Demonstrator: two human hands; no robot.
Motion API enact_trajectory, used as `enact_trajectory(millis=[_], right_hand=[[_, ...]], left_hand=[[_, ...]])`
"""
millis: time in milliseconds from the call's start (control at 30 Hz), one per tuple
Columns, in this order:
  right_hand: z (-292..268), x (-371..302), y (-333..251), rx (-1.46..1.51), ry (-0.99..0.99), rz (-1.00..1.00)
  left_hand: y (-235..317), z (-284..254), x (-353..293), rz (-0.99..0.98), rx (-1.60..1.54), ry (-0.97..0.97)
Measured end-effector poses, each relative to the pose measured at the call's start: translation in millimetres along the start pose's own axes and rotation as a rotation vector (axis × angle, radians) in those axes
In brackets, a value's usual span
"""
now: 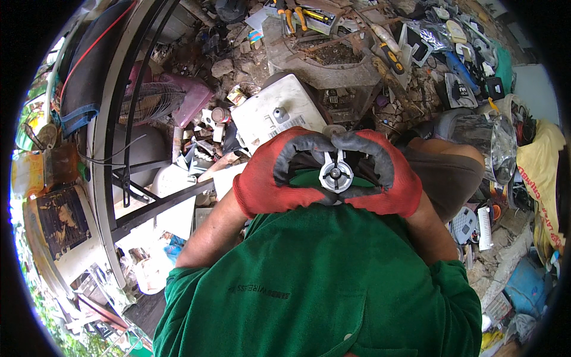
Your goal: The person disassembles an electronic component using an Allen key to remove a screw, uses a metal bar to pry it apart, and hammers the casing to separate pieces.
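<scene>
My left hand (279, 172) and my right hand (389, 172) wear red gloves with dark grey palms and fingers. Both are curled around a silver round metal part with two prongs (336, 177), held in front of my green shirt. Its prongs point away from me, and a spoked hub shows in its ring. The fingertips meet at its far end, by a small greyish disc (334, 129); the thumbs close in under the ring. Just beyond my left hand lies a white panel (262, 128), with a small dark grey cone-shaped piece (280, 113) on top.
Pliers with orange handles (291, 18) and a screwdriver with a yellow-black handle (392, 59) lie at the far side among rubble. A dark metal frame (110, 149) stands at left, beside a fan guard (148, 102). At right are a clear plastic container (496, 143) and a yellowish sack (541, 172).
</scene>
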State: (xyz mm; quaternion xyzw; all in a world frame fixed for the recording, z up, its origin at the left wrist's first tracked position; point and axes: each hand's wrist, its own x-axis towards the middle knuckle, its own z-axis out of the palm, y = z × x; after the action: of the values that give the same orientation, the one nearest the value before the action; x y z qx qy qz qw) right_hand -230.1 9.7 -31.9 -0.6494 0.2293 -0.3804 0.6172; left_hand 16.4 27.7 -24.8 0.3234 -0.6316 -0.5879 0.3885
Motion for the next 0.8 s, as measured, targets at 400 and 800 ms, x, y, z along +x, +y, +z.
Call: enact_trajectory(millis=[400, 800], right_hand=[[5.8, 3.6, -5.9, 0.021, 0.07, 0.063], [0.2, 8.7, -1.9, 0.004, 0.172, -0.075]], left_hand=[[7.2, -10.5, 2.8, 0.043, 0.19, -0.001], [-35.6, 15.6, -1.2, 0.013, 0.19, 0.408]])
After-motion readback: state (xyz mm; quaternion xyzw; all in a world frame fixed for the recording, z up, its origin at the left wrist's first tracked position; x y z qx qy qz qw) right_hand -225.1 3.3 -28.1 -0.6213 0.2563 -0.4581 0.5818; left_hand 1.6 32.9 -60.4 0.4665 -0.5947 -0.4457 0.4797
